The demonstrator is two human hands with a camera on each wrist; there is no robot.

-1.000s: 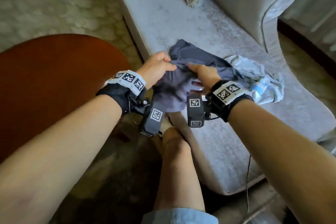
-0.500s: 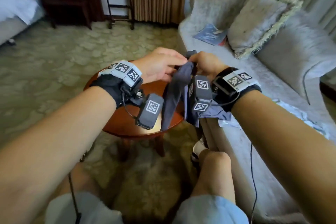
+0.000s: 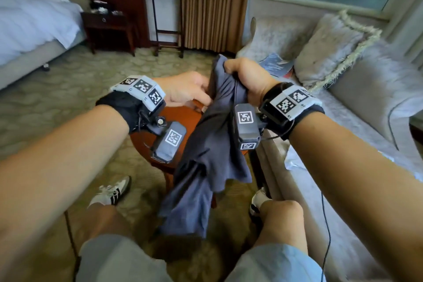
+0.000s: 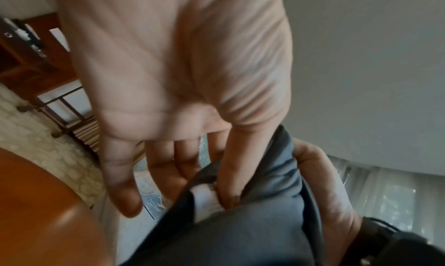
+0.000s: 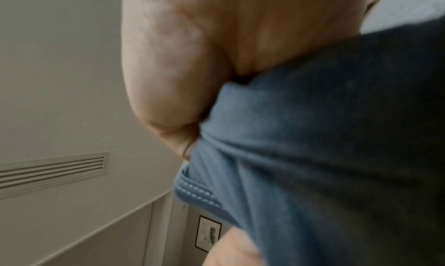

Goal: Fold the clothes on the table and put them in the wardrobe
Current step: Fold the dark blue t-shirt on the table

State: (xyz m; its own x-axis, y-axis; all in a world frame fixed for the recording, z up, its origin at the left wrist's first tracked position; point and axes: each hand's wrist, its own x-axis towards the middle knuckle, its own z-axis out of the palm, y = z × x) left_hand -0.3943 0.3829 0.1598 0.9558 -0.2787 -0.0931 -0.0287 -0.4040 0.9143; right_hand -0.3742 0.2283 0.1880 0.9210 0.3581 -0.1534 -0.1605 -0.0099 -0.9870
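Note:
A dark blue-grey garment [image 3: 206, 155] hangs bunched in front of me, its lower end dangling between my knees. My right hand [image 3: 247, 75] grips its top in a closed fist, and the right wrist view shows fabric [image 5: 313, 156] bulging out of the fist [image 5: 180, 60]. Just to the left, my left hand [image 3: 187, 91] holds the garment's edge. In the left wrist view its thumb [image 4: 226, 175] pinches the cloth [image 4: 240, 232] by a white label, while the other fingers lie fairly straight. A light blue garment [image 3: 295, 162] lies on the sofa, mostly hidden by my right arm.
A round wooden table [image 3: 180, 117] stands right under my hands. The grey sofa [image 3: 343, 139] runs along the right with a fringed cushion [image 3: 329, 50] and a blue booklet [image 3: 277, 64]. A bed [image 3: 34, 25], a nightstand [image 3: 107, 27] and a luggage rack [image 3: 167, 30] are farther back.
Both hands lifted the dark garment off the sofa and brought it left, up over the round table. It now hangs lengthwise. The head view has tilted up toward the room.

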